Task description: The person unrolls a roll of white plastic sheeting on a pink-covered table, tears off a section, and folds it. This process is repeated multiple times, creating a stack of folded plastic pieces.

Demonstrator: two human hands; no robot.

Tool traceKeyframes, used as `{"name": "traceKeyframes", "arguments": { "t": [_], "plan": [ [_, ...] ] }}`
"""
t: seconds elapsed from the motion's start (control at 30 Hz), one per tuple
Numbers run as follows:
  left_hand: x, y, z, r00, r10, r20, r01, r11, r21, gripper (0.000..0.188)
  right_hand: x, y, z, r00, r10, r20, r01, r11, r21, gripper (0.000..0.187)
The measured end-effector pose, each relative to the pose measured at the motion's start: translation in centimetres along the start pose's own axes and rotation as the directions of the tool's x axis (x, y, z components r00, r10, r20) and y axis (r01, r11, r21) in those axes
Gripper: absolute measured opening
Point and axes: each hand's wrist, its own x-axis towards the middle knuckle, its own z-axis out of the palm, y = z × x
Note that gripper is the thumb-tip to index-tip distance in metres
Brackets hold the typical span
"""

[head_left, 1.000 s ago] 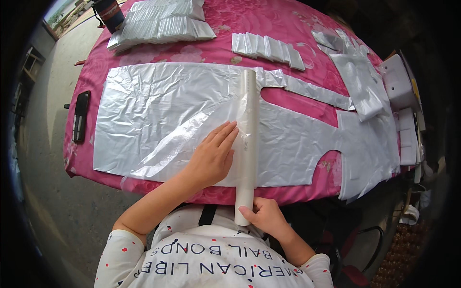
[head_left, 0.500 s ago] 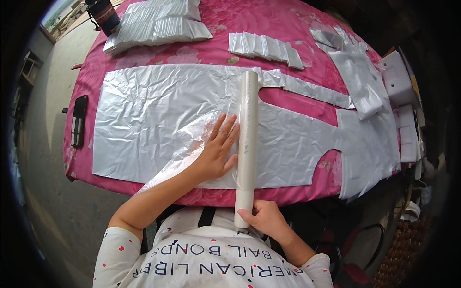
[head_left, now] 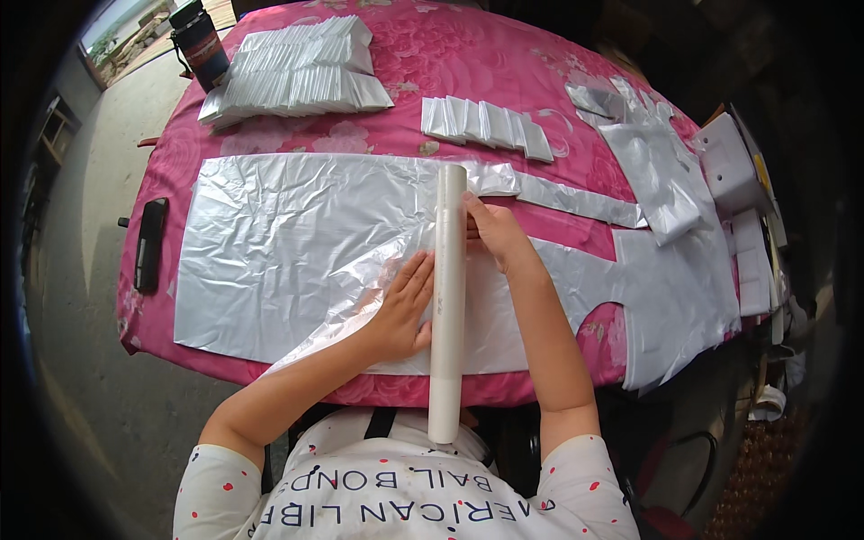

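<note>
A large silvery plastic bag (head_left: 270,243) with cut-out handles is spread across the pink cloth. Across it, pointing toward me, lies a long pale roll (head_left: 448,315), its near end past the table edge by my shirt. My left hand (head_left: 405,306) rests flat on the bag, fingers stretched out, against the roll's left side. On the roll's other side, near its far end, is my right hand (head_left: 493,229). Its thumb is at the roll and its fingers are curled; what they pinch is hidden. A narrow folded handle strip (head_left: 580,200) runs rightward beyond that hand.
Stacks of folded silvery bags (head_left: 297,81) and a dark flask (head_left: 198,45) stand at the far left. A shorter row of folded bags (head_left: 486,124) lies farther back. Loose bags (head_left: 675,297) and white boxes (head_left: 733,157) crowd the right. A black object (head_left: 151,245) sits at the left edge.
My right hand has left the roll's near end and moved up to its far part. My left hand stays flat on the bag. The whole view has shifted slightly.
</note>
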Motion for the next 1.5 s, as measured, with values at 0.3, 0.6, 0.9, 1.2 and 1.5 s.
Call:
{"name": "traceKeyframes", "arguments": {
  "t": [0.3, 0.6, 0.9, 1.2, 1.5],
  "plan": [
    [0.0, 0.4, -0.6, 0.997, -0.047, 0.059, 0.044, 0.997, 0.058, 0.075, 5.4, 0.1, -10.6, 0.866, -0.284, -0.412, 0.478, 0.224, 0.849, 0.017],
    [-0.1, 0.5, -0.5, 0.997, -0.054, 0.059, 0.05, 0.997, 0.064, 0.077, -3.0, -8.8, -6.1, 0.638, -0.624, -0.451, 0.77, 0.507, 0.388, 0.038],
    [0.2, 0.0, 0.7, 0.997, -0.028, 0.069, -0.003, 0.909, 0.416, 0.07, 0.5, 1.3, 23.2, 0.693, -0.564, 0.45, 0.721, 0.524, -0.453, 0.042],
    [-0.9, -0.1, -0.6, 0.998, -0.046, 0.044, 0.032, 0.96, 0.277, 0.068, -7.7, -1.1, 14.8, 0.356, -0.796, 0.489, 0.93, 0.254, -0.264, 0.044],
    [0.3, -0.3, -3.8, 0.985, -0.166, 0.051, 0.169, 0.845, -0.507, 0.062, -11.0, 5.9, -0.1, 0.572, -0.592, 0.567, 0.736, 0.065, -0.674, 0.049]
  ]
}}
